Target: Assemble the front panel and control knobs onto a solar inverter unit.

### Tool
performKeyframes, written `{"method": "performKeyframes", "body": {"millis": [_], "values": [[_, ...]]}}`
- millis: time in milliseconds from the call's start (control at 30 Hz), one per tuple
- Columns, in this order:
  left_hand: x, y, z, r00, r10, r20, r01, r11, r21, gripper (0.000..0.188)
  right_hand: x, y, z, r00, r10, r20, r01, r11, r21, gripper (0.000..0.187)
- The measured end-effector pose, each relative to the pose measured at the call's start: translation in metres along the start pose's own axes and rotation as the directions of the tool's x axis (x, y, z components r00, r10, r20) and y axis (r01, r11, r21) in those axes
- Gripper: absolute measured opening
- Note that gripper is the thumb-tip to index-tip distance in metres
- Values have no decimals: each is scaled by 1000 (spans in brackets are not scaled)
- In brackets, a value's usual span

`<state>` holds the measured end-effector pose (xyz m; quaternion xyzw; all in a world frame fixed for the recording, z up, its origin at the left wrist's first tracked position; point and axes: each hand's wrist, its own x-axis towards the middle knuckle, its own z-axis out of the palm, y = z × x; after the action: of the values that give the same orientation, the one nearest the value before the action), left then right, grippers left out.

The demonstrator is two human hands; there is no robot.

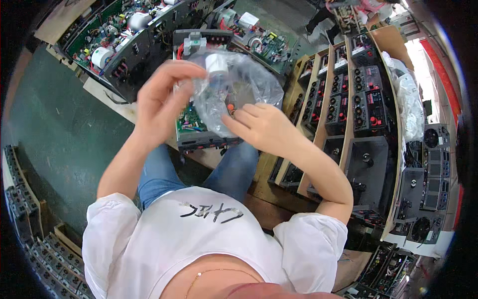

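Note:
A clear plastic bag [264, 84] lies crumpled over an opened device with a dark metal case [209, 143] and a green circuit board [190, 118]. A white cylindrical part [216, 64] shows at the bag's upper left. My left hand [162, 97] is beside the bag's left edge, thumb and curved fingers apart, with nothing plainly held. My right hand [261, 124] is at the bag's lower right, fingers curled and pressed together on the plastic. Near its fingertips a small orange-red part [230, 107] is visible. The bag partly covers the board.
More opened devices with boards [107, 50] stand at the far left, and another board [266, 45] lies beyond the bag. To the right, wooden racks [349, 89] hold several dark units with red knobs. A person's legs [318, 22] show at the back.

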<state>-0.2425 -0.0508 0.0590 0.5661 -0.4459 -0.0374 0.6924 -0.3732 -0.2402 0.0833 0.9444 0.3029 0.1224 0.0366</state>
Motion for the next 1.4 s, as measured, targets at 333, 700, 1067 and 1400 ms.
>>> {"method": "performKeyframes", "body": {"millis": [333,700,1067,1400], "values": [[26,-56,78,422,-347,838,-138,889,437,16,-22,-47,24,997,-47,-56,41,993,-113,19],[65,-144,98,385,-622,682,-647,345,680,16,-20,-45,-5,967,-135,-218,85,971,-223,14],[59,-147,120,464,-590,661,-339,571,748,16,35,-14,-18,934,-241,-263,157,940,-301,9],[62,-142,118,510,-580,634,-84,700,709,16,96,-4,-20,913,-283,-294,179,925,-335,9]]}}
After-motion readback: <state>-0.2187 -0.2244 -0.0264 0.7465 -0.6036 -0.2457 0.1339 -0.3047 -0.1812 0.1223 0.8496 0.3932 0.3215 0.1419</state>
